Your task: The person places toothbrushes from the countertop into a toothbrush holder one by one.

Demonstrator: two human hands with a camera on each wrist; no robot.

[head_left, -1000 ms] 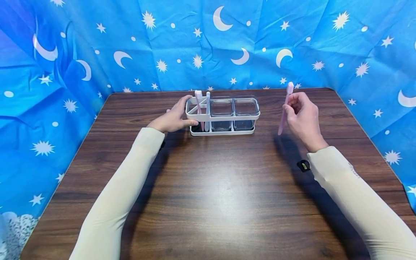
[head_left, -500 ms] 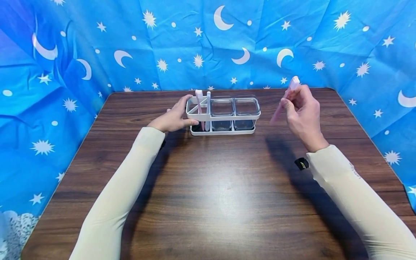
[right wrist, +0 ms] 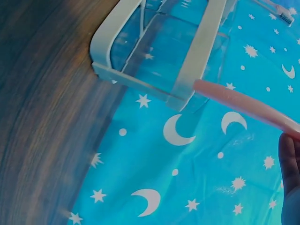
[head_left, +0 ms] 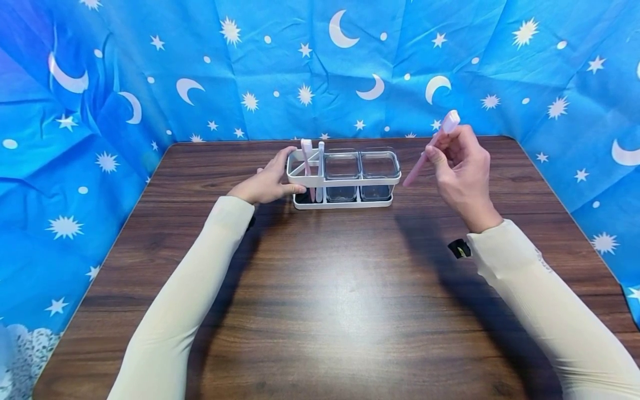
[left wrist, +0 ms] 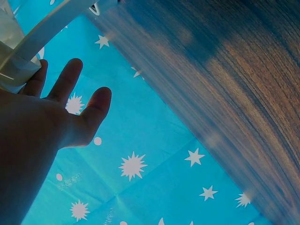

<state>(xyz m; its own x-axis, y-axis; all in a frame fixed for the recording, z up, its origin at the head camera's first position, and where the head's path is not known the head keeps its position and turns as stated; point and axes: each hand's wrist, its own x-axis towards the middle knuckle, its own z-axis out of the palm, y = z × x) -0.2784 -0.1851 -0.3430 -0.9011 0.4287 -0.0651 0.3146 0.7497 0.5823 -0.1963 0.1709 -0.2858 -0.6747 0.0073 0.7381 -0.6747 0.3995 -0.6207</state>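
A white toothbrush holder with two clear square cups stands toward the back of the table. Its left section holds a pink toothbrush and a pale grey toothbrush, both upright. My left hand grips the holder's left end, thumb across the front and fingers behind; in the left wrist view the frame hides part of the fingers. Right of the holder, my right hand pinches another pink toothbrush, tilted with its head up and its handle end pointing down toward the holder.
The dark wooden table runs back to a blue cloth with moons and stars, which also hangs along both sides. A patch of white lace shows at the left front corner.
My right hand has moved slightly left, and the toothbrush in it has tilted from nearly upright so its handle end swings toward the holder. The left hand stays in place.
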